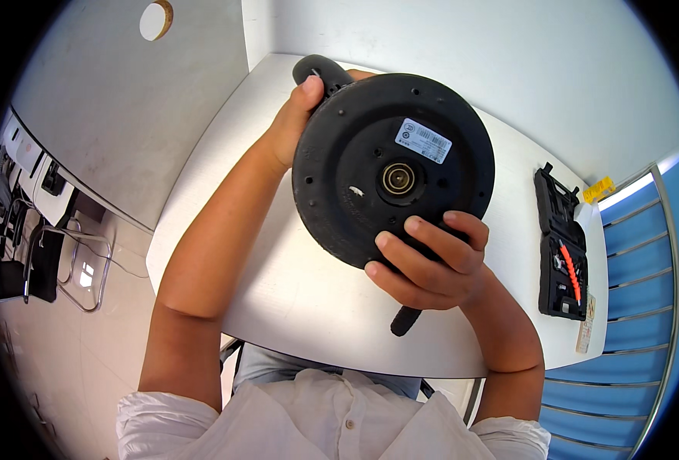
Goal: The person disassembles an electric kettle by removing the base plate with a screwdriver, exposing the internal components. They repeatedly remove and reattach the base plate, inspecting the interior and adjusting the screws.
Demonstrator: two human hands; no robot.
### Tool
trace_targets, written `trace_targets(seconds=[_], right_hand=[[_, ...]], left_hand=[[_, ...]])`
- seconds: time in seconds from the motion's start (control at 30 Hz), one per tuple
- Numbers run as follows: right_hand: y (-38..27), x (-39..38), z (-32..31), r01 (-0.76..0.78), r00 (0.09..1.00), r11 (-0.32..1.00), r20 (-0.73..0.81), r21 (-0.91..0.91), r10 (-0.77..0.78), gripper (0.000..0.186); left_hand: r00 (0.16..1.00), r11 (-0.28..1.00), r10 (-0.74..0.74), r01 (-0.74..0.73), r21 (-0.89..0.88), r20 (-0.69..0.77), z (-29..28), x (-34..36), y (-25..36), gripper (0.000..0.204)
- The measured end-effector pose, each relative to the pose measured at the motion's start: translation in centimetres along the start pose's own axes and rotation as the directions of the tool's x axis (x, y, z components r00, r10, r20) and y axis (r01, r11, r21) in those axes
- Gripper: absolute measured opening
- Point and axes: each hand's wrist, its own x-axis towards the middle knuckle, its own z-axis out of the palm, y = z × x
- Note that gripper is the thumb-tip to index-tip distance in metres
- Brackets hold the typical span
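Note:
I hold up a round black appliance [332,199], underside facing me, with a pale label and a brass-coloured ringed connector at its centre. My left hand [297,123] is closed on its upper left, by a black handle-like projection. My right hand [431,268] grips the lower right rim, fingertips on the underside. A dark textured grip [407,322] sticks out below my right hand; what it belongs to is hidden. An open black tool case [562,276] with a red-orange tool lies on the white table [255,307] at the right.
A yellow item [598,189] is at the table's back right corner, by a metal railing [635,318]. A grey panel [132,107] stands at the left, with a chair [79,261] and another desk [48,176] beyond. A white wall [547,61] is behind the table.

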Motion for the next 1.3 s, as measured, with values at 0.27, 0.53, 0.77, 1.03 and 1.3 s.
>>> trace_targets(seconds=[0.27, 0.53, 0.77, 1.03, 1.3], right_hand=[[-0.2, 0.3, 0.4, 0.001, 0.999, 1.000, -0.035, -0.018, -0.002, 0.020], [-0.6, 0.1, 0.8, -0.025, 0.998, 0.999, -0.065, -0.033, 0.023, 0.022], [-0.5, 0.2, 0.9, -0.041, 0.996, 0.999, -0.080, -0.017, 0.039, 0.021], [-0.6, 0.1, 1.0, -0.093, 0.993, 0.996, -0.070, -0.003, 0.092, 0.020], [-0.7, 0.0, 1.4, -0.136, 0.986, 0.991, -0.097, -0.014, 0.135, 0.020]], left_hand=[[0.989, 0.971, -0.146, 0.139, -0.195, -0.025, 0.2, -0.6, 0.7, 0.084], [0.989, 0.960, -0.144, 0.136, -0.246, -0.016, 0.6, -0.6, 0.8, 0.086], [0.990, 0.902, -0.106, 0.134, -0.411, 0.090, 0.1, -0.6, 0.5, 0.080], [0.980, 0.931, -0.173, 0.130, -0.340, -0.097, -0.9, -0.9, 0.0, 0.079], [0.980, 0.912, -0.179, 0.131, -0.388, -0.091, -1.0, -0.9, -0.1, 0.079]])
